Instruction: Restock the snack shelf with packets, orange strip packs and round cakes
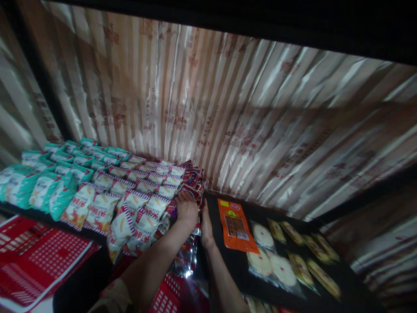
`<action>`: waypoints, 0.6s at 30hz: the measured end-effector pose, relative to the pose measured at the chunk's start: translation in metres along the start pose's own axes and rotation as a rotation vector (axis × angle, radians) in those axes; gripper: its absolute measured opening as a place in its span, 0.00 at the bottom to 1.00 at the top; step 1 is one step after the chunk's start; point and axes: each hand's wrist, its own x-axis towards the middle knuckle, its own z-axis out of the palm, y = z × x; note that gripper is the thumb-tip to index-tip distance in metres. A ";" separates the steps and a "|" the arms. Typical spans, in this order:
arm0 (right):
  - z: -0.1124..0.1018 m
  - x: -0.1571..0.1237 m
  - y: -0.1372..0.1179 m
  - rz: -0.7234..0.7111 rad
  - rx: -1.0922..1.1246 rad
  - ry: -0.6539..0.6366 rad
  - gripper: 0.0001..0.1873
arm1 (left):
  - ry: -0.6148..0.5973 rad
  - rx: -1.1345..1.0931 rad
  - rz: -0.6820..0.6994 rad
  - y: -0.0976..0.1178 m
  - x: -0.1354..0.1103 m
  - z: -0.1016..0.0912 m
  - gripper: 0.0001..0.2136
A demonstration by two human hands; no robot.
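My left hand [187,208] lies on a stack of dark red snack packets [191,177], its fingers resting on the upper packs. On the stack's right side, my right hand [206,224] stands on edge with its fingers straight, palm turned toward the packets. Both hands look open, though the left fingertips are partly lost against the packs. More shiny dark red packaging [186,256] hangs below my left wrist at the shelf front. White snack bags with striped edges [135,204] stand in rows directly left of my left hand.
Teal bags [45,187] fill the shelf's left end. To the right, an orange packet [236,226], clear-wrapped round white items [282,267] and several yellowish packs [301,269] lie on the black shelf [234,269]. A red basket [39,256] is below left; a foil-like sheet [208,108] lines the back.
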 end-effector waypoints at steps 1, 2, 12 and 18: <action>-0.002 -0.006 0.002 0.015 0.038 -0.015 0.38 | 0.000 -0.006 0.004 0.000 0.000 0.000 0.22; -0.004 -0.013 0.003 0.027 0.069 -0.019 0.38 | 0.000 -0.009 0.007 -0.001 0.000 -0.001 0.22; -0.002 -0.050 0.007 0.060 0.134 0.001 0.36 | -0.021 -0.026 -0.006 -0.001 0.000 -0.002 0.22; 0.003 -0.050 0.003 0.084 0.078 -0.028 0.41 | -0.017 -0.024 -0.002 -0.001 0.000 -0.001 0.23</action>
